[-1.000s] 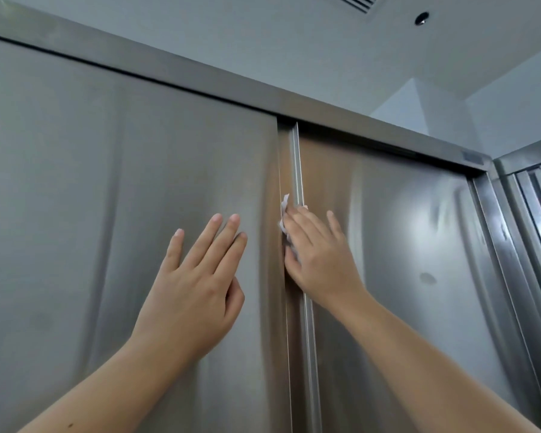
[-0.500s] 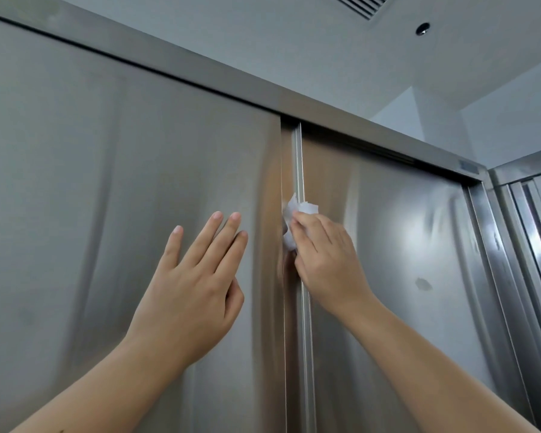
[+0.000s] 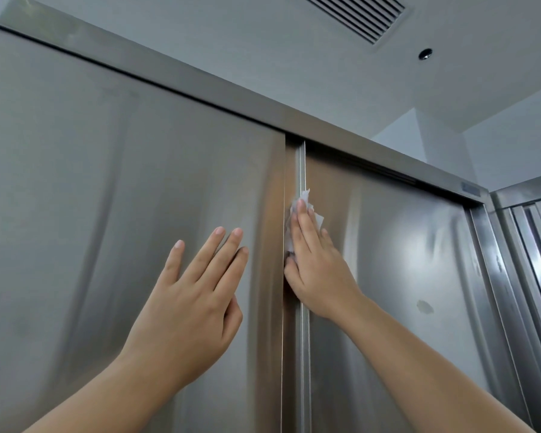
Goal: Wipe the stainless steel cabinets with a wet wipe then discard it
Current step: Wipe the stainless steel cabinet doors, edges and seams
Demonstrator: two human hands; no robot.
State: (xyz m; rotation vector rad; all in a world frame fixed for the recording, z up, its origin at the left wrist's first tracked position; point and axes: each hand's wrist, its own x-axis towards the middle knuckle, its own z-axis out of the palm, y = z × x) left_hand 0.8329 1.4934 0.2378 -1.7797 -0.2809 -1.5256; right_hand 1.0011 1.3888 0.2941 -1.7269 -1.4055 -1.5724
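The tall brushed stainless steel cabinet's left sliding door (image 3: 107,214) overlaps the right door (image 3: 403,260) at the middle. The left hand (image 3: 185,304) lies flat and released on the left door, fingers straight. The right hand (image 3: 319,270), fingers straight, presses a crumpled white wet wipe (image 3: 306,196) against the right door's left edge.

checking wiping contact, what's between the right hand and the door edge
The white wet wipe, pressed flat by the right hand against the vertical door edge, seen in the head view.
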